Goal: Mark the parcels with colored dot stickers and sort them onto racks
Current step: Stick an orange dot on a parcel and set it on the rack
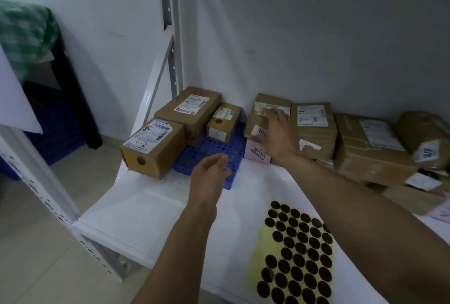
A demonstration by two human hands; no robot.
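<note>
Rack shelf, contents as seen.

- White metal rack shelf [151, 206]: carrying every item listed here.
- Pale yellow sheet of dark brown round dot stickers [297, 255]: lying flat at the near right of the shelf, well apart from both hands.
- Blue plastic grid tray [214, 148]: sitting at the far middle.
- Brown cardboard box marked "5-2" [153, 150]: resting at the tray's left edge, showing a dark dot on its near end.
- Long brown cardboard box [192, 111]: lying just beyond it.
- Small brown cardboard box [224, 122]: standing on the tray's far part, bearing a dark dot.
- Flat cardboard parcel labelled "301" [255, 126]: lying on a pink parcel [255, 151].
- Cardboard parcel marked "1-3" [314, 128]: sitting to their right.
- Left grip [210, 172]: hovering over the tray, fingers loosely curled, holding nothing.
- Right grip [277, 138]: reaching to the "301" parcel, fingers spread wide, clasping nothing; contact cannot be told.
</note>
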